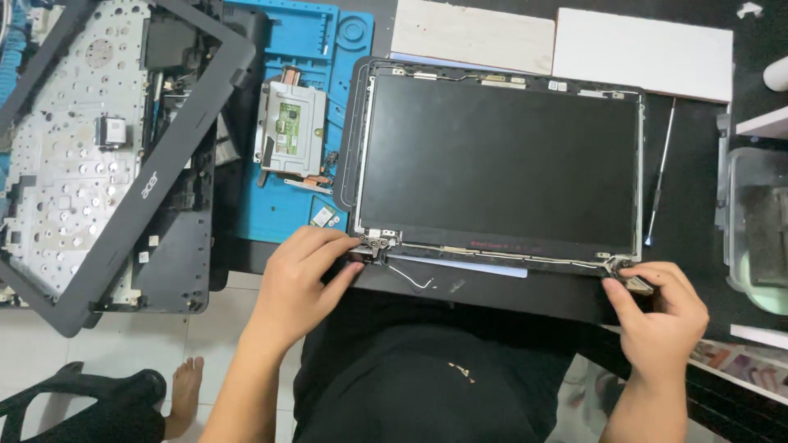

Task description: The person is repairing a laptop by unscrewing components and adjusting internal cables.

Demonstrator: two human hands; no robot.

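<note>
A laptop screen panel [501, 164] lies face up in its black lid shell [351, 139], bezel off, near the desk's front edge. My left hand [300, 283] pinches the small metal hinge [379, 239] at the panel's lower left corner. At the lower right corner my right hand [661, 316] grips the other metal hinge [632, 281]. A thin cable [414, 279] loops out below the panel's bottom edge.
The loose black screen bezel [156, 180] rests over the laptop base chassis [66, 156] at left. A blue work mat [279, 213] holds a metal drive caddy [289, 131]. A thin screwdriver [659, 176] lies right of the panel. White boards [640, 53] sit behind; a clear container [759, 230] stands far right.
</note>
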